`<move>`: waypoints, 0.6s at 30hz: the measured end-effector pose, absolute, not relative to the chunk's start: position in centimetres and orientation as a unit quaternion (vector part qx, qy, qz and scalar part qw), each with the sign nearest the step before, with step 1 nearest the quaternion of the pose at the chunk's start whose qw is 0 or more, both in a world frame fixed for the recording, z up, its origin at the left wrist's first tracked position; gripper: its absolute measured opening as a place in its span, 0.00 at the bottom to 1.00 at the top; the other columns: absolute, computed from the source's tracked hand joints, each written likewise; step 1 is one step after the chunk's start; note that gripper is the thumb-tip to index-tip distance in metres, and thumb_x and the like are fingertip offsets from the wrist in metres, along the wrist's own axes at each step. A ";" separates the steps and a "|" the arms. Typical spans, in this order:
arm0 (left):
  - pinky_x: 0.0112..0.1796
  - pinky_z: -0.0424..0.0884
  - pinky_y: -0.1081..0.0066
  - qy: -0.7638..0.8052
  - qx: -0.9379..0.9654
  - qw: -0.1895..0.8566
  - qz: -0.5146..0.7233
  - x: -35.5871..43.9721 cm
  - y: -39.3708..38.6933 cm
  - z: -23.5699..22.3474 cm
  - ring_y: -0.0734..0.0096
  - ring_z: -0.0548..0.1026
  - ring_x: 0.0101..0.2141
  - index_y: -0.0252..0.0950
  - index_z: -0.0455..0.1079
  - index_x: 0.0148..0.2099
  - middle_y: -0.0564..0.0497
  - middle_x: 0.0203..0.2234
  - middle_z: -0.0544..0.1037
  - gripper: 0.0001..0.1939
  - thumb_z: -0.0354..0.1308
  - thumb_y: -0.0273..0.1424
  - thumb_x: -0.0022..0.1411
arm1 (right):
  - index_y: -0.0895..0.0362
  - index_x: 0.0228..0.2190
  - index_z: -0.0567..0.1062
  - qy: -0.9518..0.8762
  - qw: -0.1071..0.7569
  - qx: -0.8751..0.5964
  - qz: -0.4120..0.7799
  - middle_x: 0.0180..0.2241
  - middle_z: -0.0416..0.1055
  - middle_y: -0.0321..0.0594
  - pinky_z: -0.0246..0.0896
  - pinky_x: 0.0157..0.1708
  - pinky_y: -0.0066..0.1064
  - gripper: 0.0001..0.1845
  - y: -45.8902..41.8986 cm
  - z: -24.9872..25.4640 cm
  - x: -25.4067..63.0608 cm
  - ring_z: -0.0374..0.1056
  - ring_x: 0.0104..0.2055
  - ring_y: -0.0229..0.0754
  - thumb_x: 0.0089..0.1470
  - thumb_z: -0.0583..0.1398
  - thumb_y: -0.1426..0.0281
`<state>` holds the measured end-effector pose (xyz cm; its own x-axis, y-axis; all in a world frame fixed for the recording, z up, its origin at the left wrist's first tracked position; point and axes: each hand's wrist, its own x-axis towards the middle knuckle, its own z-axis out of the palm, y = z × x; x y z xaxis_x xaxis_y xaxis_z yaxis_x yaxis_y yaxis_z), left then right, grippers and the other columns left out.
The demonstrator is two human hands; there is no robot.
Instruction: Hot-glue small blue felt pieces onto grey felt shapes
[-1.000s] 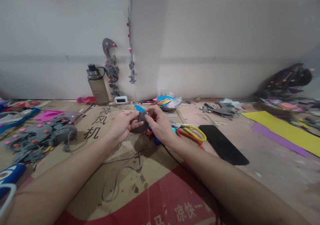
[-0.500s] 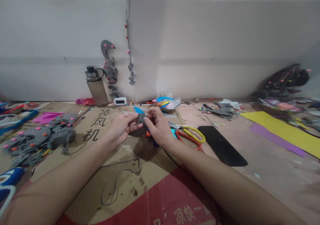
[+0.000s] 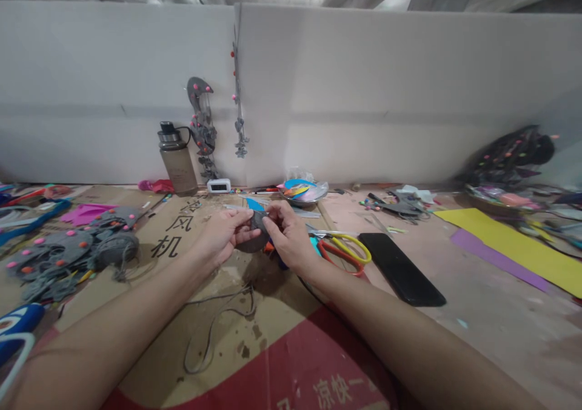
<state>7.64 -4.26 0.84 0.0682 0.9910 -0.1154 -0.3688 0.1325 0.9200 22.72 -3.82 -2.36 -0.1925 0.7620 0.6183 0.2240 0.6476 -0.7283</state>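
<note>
Between my two hands is a dark grey felt piece (image 3: pixel 253 241), roughly rounded, held above the cardboard. My left hand (image 3: pixel 227 233) pinches its left side with thumb and fingers. On its right edge, the thumb and fingers of my right hand (image 3: pixel 288 234) are closed. A bright blue piece (image 3: pixel 255 204) shows just behind the felt; whether it touches the felt I cannot tell. Grey cord (image 3: pixel 209 331) lies in a loose loop below my hands. Scissors with red and yellow handles (image 3: pixel 348 252) rest beside my right wrist.
The cardboard sheet (image 3: pixel 159 331) covers the table's middle. A black phone (image 3: pixel 402 270) lies to the right, near yellow paper (image 3: pixel 513 240). At left are grey felt ornaments with pompoms (image 3: pixel 68 249). A bottle (image 3: pixel 177 164) and a small white clock (image 3: pixel 219 185) stand by the white wall panel (image 3: pixel 364 94).
The view has shifted slightly. Both hands keep hold of the grey felt piece, with only a tiny shift of the fingers.
</note>
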 end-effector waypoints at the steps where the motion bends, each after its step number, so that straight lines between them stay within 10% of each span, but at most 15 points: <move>1: 0.27 0.77 0.76 0.416 0.375 0.627 0.542 7.7 -4.3 0.9 0.79 0.71 0.21 0.28 0.74 0.30 0.48 0.23 0.74 0.04 0.58 0.22 0.55 | 0.54 0.37 0.64 -0.731 0.539 -0.338 0.247 0.29 0.63 0.34 0.57 0.32 0.29 0.06 -3.9 -2.4 22.7 0.60 0.30 0.36 0.55 0.53 0.69; 18: 0.26 0.77 0.76 0.414 0.370 0.634 0.538 7.8 -4.4 0.5 0.79 0.72 0.21 0.27 0.73 0.29 0.48 0.23 0.75 0.05 0.57 0.21 0.56 | 0.54 0.36 0.63 -0.722 0.542 -0.350 0.251 0.30 0.65 0.35 0.58 0.33 0.30 0.05 -4.0 -2.8 22.5 0.62 0.31 0.37 0.56 0.54 0.68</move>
<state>7.75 -4.42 0.51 0.0784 0.9887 -0.1278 -0.3760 0.1481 0.9147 22.55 -4.04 -2.77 -0.1671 0.7767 0.6073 0.2323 0.6297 -0.7413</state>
